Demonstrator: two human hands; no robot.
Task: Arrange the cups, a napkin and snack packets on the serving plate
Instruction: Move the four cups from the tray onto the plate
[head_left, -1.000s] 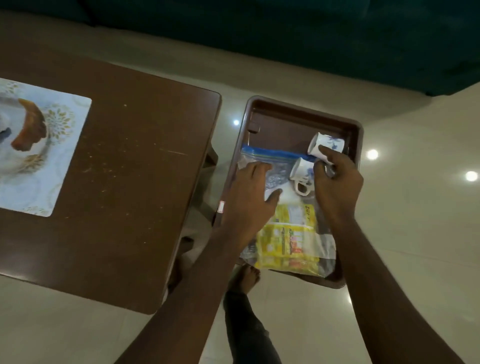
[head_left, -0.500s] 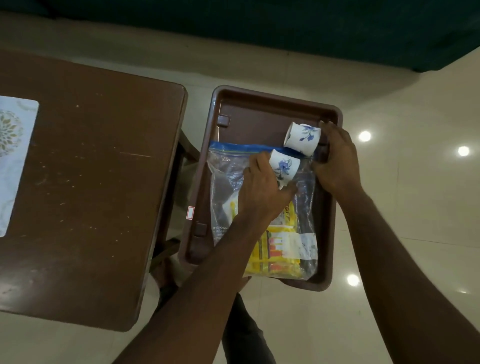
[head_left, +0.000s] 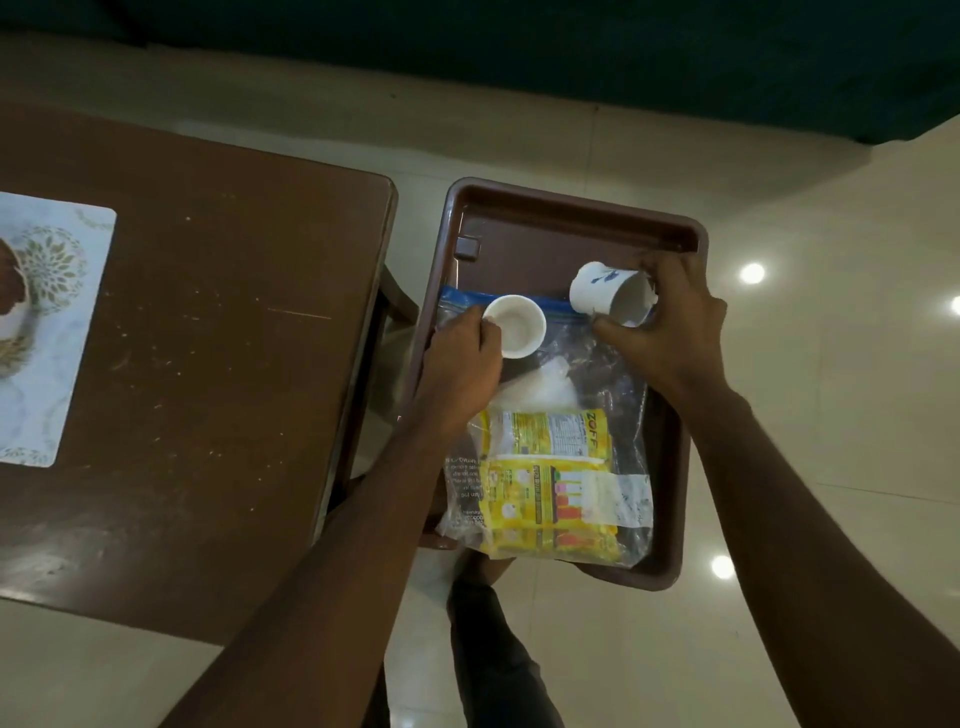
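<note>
A white cup is held upright at its left side by the left hand, mouth up, over the blue-sealed top edge of a clear bag. Half a second ago the same cup was lying tipped under that hand with its blue flower showing; now only the plain inside is seen. A second cup is gripped by the right hand, fingers closed round its rim; it is tilted on its side with the mouth turned to the right, where earlier the mouth faced away. Both cups are kept over the far half of the brown tray. The bag lies flat in the tray, with yellow packets and something white, perhaps the napkin, inside it. The table stands to the left, a patterned mat on it
</note>
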